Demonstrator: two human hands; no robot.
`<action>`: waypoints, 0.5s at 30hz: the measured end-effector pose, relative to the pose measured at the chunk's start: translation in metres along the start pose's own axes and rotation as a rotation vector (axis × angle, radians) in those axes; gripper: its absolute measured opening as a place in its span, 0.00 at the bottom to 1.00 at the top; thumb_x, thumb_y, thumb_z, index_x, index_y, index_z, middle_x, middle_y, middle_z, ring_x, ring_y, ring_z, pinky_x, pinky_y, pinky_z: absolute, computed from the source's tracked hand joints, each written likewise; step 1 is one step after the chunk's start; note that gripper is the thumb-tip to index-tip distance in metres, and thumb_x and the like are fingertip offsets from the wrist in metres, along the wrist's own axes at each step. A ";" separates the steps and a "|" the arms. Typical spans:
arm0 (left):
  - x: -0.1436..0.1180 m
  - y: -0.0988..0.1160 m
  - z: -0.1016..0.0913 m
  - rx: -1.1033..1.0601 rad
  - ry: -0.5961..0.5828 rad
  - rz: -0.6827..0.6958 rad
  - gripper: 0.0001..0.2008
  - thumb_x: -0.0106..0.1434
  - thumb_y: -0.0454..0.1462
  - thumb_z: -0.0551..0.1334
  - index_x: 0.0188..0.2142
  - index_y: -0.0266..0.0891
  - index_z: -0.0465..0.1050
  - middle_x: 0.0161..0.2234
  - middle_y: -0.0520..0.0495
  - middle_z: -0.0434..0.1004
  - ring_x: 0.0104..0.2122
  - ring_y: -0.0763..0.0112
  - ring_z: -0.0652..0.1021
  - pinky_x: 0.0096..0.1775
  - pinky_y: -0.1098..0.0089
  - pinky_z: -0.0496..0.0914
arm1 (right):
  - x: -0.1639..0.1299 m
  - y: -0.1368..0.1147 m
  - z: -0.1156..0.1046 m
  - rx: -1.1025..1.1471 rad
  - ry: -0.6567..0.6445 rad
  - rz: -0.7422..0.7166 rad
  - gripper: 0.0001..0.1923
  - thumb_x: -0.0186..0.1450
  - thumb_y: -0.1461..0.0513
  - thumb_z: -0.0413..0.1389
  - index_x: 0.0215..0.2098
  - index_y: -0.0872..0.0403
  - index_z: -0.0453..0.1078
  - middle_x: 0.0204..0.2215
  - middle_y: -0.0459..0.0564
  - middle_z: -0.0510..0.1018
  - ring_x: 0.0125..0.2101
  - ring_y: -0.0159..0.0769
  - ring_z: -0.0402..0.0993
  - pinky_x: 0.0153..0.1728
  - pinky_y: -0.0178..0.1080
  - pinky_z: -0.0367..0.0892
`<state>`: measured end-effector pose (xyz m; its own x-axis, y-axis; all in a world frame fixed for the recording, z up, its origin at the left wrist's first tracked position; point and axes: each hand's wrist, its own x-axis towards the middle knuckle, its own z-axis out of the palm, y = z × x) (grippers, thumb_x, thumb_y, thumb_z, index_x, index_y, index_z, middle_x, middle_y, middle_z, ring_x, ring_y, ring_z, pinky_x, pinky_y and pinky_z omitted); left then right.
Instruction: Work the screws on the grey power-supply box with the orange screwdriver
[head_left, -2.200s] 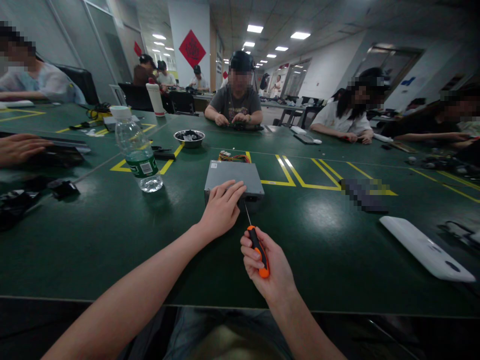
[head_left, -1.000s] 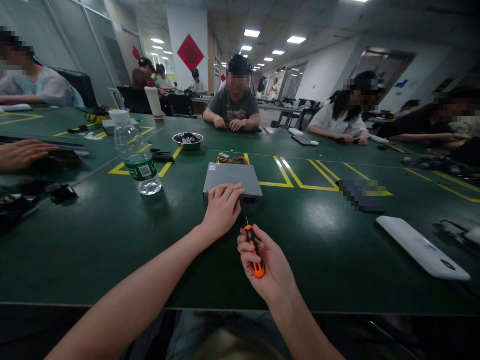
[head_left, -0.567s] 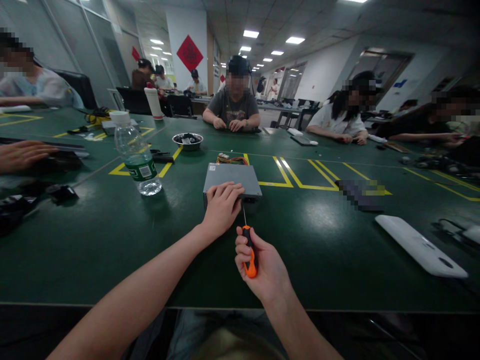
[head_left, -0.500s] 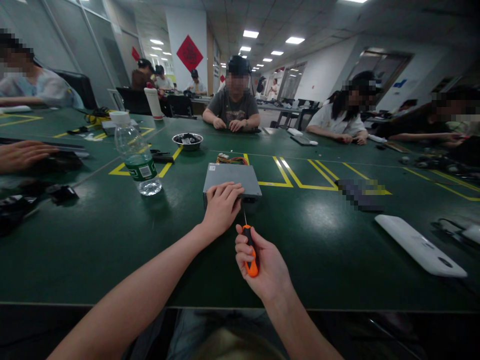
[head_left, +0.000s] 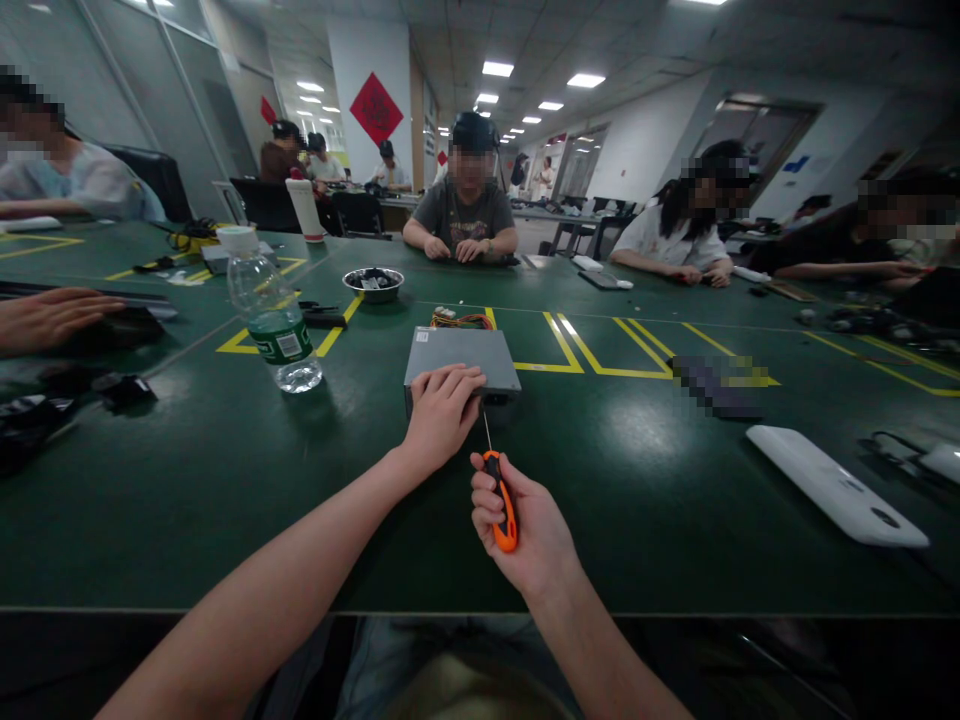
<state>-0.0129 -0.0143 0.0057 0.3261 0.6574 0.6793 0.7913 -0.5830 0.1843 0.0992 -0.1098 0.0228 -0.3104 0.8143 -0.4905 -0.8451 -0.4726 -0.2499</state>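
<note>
A grey computer power supply (head_left: 480, 350) rests on the green table, its bundle of coloured wires (head_left: 461, 319) at the far side. My left hand (head_left: 442, 415) lies over its near left edge, fingers across the top, gripping it. In my right hand (head_left: 525, 515) is a screwdriver (head_left: 503, 510) with an orange and black handle, the fingers closed round it. Its thin shaft points up and away to the near face of the power supply, below the dark socket. I cannot make out what the tip touches.
Left of the power supply stands a water bottle (head_left: 277, 330). Behind it are a metal bowl (head_left: 373, 292) of small parts and a white cup (head_left: 306, 212). A white power bank-like object (head_left: 836, 485) lies at right. A neighbour's hand (head_left: 56, 318) is at far left; other people sit around.
The screwdriver handle has turned slightly in my right hand, and its shaft leans a little more to the left. My left hand stays on the power supply.
</note>
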 end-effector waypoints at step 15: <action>-0.001 -0.002 0.002 -0.011 0.026 0.012 0.11 0.62 0.34 0.55 0.44 0.44 0.66 0.49 0.51 0.71 0.51 0.66 0.67 0.48 0.60 0.55 | 0.005 -0.001 -0.008 -0.032 0.021 0.001 0.11 0.66 0.63 0.45 0.36 0.63 0.66 0.21 0.46 0.67 0.16 0.21 0.61 0.12 0.22 0.58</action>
<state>-0.0138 -0.0127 0.0035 0.3222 0.6377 0.6996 0.7816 -0.5962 0.1835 0.1021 -0.1077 0.0145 -0.3017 0.8069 -0.5079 -0.8304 -0.4841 -0.2758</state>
